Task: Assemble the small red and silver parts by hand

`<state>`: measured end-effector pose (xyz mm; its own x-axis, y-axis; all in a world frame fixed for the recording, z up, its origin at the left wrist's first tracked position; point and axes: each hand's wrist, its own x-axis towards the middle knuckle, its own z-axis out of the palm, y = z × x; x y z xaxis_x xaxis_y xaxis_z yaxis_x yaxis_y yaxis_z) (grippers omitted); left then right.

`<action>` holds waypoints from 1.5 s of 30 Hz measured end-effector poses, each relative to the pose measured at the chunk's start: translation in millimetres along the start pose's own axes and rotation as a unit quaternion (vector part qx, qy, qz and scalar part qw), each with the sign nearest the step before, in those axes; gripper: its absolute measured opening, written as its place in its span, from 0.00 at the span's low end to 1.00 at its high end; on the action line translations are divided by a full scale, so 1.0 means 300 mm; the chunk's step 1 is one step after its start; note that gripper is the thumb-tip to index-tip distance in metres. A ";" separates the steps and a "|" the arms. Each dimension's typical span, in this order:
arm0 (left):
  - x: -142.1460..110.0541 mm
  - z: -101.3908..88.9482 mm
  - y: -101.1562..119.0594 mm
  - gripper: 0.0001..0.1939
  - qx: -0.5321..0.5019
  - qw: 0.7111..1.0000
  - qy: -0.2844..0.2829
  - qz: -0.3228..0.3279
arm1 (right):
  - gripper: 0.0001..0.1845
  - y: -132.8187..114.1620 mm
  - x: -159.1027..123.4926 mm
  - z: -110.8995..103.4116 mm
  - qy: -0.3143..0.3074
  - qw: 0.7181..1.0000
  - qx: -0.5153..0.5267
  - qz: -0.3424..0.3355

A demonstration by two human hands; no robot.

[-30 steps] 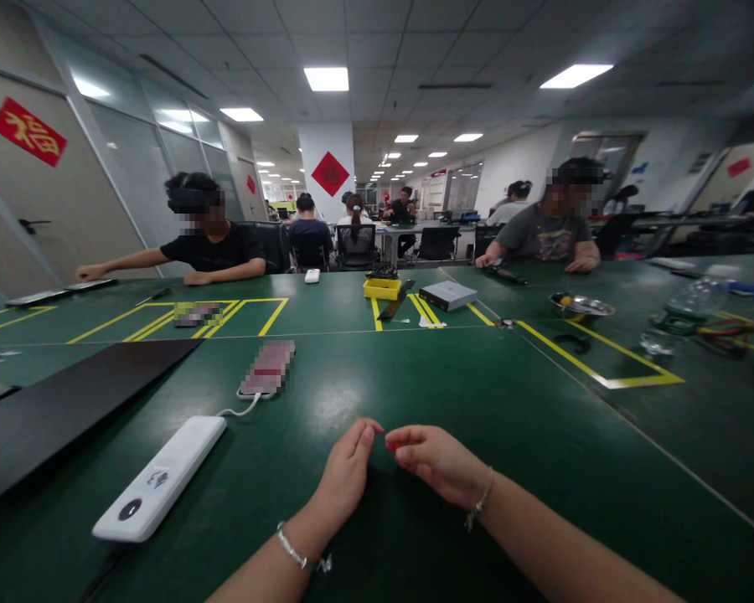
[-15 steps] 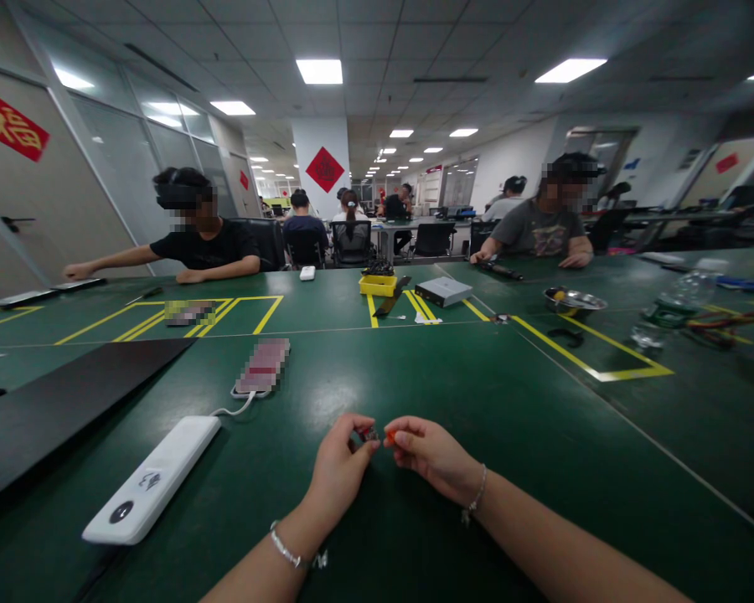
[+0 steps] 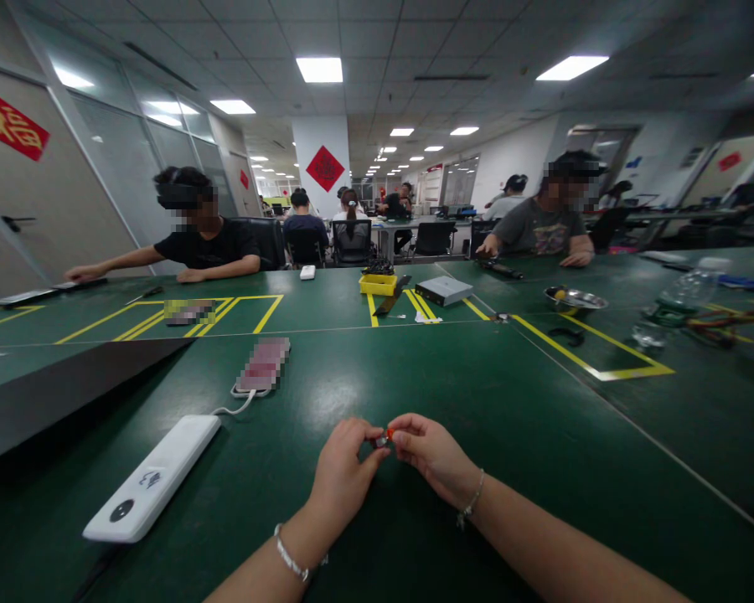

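Above the green table (image 3: pixel 515 494), my left hand (image 3: pixel 345 461) pinches a small shiny piece (image 3: pixel 380 441), greyish and too small to name. My right hand (image 3: pixel 428 448) pinches a small orange piece (image 3: pixel 389 434) between thumb and fingertips. The two pieces meet or nearly meet between my fingertips; I cannot tell whether they are joined. Both hands are closed, with the wrists low over the table.
Left of my hands lie a white power bank (image 3: pixel 157 477) and a phone (image 3: pixel 264 367) joined by a cable. Farther off are a yellow box (image 3: pixel 378 286), a grey box (image 3: pixel 444 290), a metal bowl (image 3: pixel 575 300) and a plastic bottle (image 3: pixel 691 289). Two people sit opposite.
My left hand has moved slightly right, bringing its shiny piece up against or close to the orange piece. My right hand has barely moved. The dark panel at left has tilted up.
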<state>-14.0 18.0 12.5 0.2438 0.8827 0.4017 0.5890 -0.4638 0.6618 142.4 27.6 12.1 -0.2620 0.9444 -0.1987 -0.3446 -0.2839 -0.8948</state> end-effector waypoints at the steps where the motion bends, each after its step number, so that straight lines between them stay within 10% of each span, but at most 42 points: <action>1: -0.001 0.000 0.003 0.06 0.010 1.000 0.003 0.009 | 0.17 0.005 -0.001 0.005 0.007 1.000 -0.009 -0.007; 26: -0.010 0.001 0.032 0.02 0.130 0.985 0.095 0.056 | 0.23 0.043 -0.060 0.065 0.088 0.989 -0.110 -0.055; 45: -0.018 0.022 0.033 0.03 0.133 0.983 0.113 0.061 | 0.21 0.042 -0.096 0.104 0.068 0.990 0.120 0.004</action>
<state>-4.4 9.2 12.9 0.1653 0.7686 0.6180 0.7542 -0.5023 0.4230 117.6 -8.2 19.1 -0.1480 0.9510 -0.2716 -0.5518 -0.3073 -0.7753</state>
